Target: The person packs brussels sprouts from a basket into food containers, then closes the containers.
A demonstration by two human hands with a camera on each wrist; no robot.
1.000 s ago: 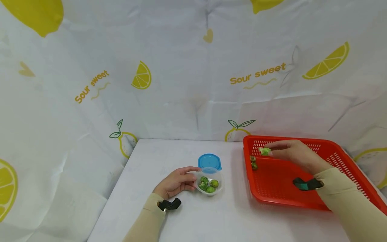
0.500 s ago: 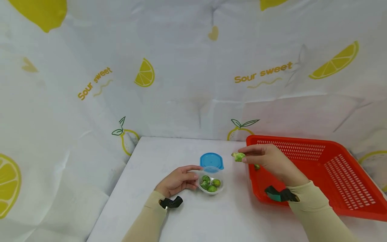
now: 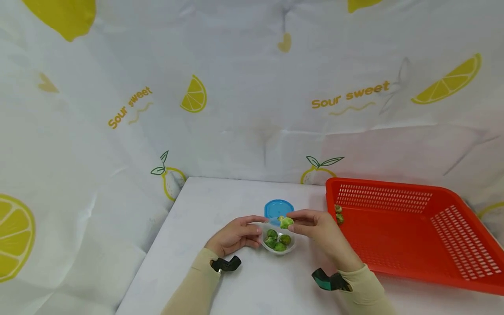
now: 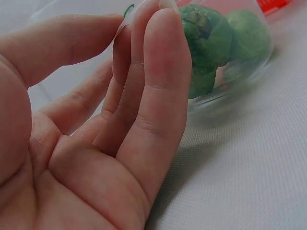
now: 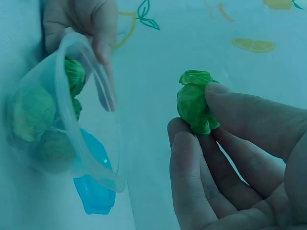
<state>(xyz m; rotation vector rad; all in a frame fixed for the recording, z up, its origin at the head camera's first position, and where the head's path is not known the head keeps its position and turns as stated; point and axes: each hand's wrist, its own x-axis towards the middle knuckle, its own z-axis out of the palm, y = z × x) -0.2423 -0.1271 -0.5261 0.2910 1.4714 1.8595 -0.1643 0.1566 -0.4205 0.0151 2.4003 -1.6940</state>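
Observation:
My left hand [image 3: 235, 237] grips the left rim of a small clear plastic bowl [image 3: 292, 249], thumb on one side of the wall and fingers on the other. Several green Brussels sprouts [image 3: 271, 239] lie inside it. Just above the bowl's far right side, my right hand [image 3: 323, 231] pinches one more Brussels sprout [image 5: 194, 103] between thumb and fingertips. In the right wrist view this sprout is apart from the bowl's rim [image 5: 72, 110]. Part of the bowl is hidden behind the fingers in the left wrist view.
A blue lid [image 3: 278, 206] lies on the white table [image 3: 252, 284] just behind the bowl. At the right stands a red perforated basket [image 3: 397, 238], with two sprouts [image 3: 339, 214] near its left wall. A lemon-printed white sheet [image 3: 244, 87] hangs behind.
My right hand has carried the pinched Brussels sprout left, out from over the red basket to above the bowl. My left hand keeps its hold on the rim. The head view has shifted slightly.

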